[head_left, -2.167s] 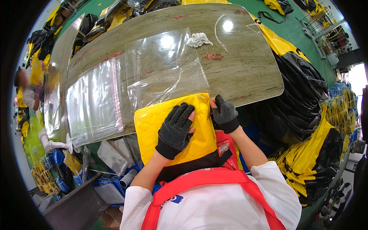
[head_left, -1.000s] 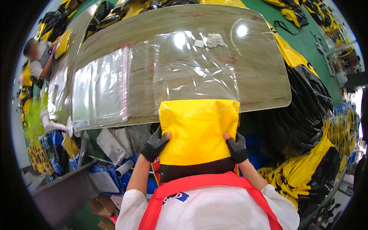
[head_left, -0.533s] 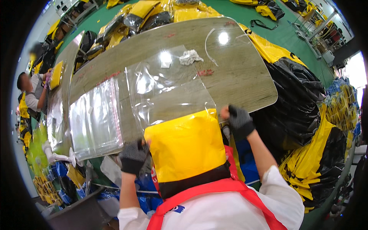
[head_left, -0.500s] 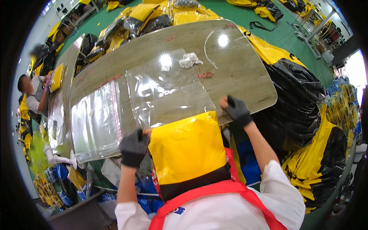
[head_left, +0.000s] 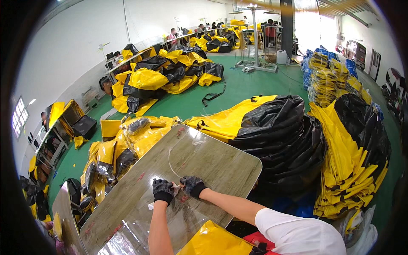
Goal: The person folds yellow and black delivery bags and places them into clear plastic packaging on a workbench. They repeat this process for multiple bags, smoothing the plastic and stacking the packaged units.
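Both my hands wear dark dotted gloves with bare fingertips and meet over the wood-grain table (head_left: 212, 159). My left hand (head_left: 162, 190) is closed, its thumb side turned toward the right. My right hand (head_left: 192, 186) reaches in from the right, its fingers pinched together. Between them is a crumpled white rag (head_left: 175, 189), mostly hidden by the fingers. A thin white strip (head_left: 170, 159) curves across the tabletop just beyond. Nearer to me lies a folded yellow bag (head_left: 214, 240) at the table's near edge. Clear plastic sleeves (head_left: 131, 236) lie flat on the table.
Packed yellow-and-black bundles (head_left: 123, 148) are heaped past the table's far left side. Large black-and-yellow sheets (head_left: 276, 131) pile against its right end, with another folded stack (head_left: 344, 157) farther right. A black strap (head_left: 214, 93) lies on the green floor.
My view has tilted up and turned right. Both hands have left the sides of the yellow bag and come together at the white rag on the table.
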